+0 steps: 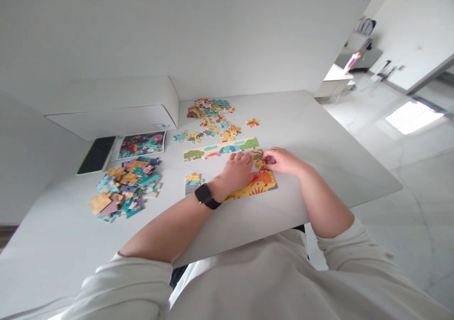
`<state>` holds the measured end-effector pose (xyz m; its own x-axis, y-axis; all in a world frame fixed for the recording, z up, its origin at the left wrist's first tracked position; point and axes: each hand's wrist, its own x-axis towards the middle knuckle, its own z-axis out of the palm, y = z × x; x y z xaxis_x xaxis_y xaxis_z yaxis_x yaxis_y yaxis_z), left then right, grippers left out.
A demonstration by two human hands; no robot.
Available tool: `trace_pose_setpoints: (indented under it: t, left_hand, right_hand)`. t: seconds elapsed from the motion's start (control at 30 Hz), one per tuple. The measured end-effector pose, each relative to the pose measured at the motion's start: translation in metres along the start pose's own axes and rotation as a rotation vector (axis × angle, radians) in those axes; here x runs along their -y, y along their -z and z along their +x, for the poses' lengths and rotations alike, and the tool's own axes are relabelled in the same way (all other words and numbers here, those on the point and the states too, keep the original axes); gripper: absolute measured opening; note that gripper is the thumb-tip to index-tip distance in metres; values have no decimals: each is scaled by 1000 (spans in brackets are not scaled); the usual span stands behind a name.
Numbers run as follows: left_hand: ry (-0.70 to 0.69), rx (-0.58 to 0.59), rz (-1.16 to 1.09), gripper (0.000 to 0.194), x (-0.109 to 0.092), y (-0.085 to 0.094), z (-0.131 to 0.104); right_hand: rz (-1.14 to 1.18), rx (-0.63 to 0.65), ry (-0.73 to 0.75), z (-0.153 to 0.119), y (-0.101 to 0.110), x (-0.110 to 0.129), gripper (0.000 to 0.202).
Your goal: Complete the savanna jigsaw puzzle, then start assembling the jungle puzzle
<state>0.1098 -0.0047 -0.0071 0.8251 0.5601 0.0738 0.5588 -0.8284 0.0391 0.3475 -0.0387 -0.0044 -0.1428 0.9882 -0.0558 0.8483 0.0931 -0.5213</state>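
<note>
Head view: right hand (283,161) touches yellow puzzle (264,184).

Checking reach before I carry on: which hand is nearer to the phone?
Left. The left hand is over the yellow puzzle section, well to the right of the phone; the right hand is even farther away, at that section's right end.

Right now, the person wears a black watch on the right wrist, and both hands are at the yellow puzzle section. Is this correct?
Not quite: the head view shows the black watch on the left wrist, not the right. The left hand and right hand are indeed at the yellow puzzle section.
</note>
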Motion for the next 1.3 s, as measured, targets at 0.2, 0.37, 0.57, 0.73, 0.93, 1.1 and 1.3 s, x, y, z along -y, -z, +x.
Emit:
trace_pose_setpoints:
  t: [0.2,0.37,0.57,0.73,0.93,1.1,1.3]
  left_hand:
    - [12,9,-17,56,9,0,0]
    - [-15,3,-38,55,13,-2,0]
    - [-32,23,-48,51,7,5,0]
    - [-37,26,-30,48,7,7,0]
    - [-40,-4,-29,49,10,-1,-1]
    - [-30,-9,-38,49,10,-2,0]
    - [-20,3,-47,48,8,0,0]
  right_hand:
    - [53,2,1,0,-1,-1,30]
    - [31,14,8,0,0,0,28]
    - [16,11,2,1,-1,-1,29]
    - [-46,26,50,2,-1,-4,22]
    - [-86,43,80,1,1,-2,22]
    - [-102,53,72,-1,2,-1,26]
    - [-94,49,80,-4,4,-1,31]
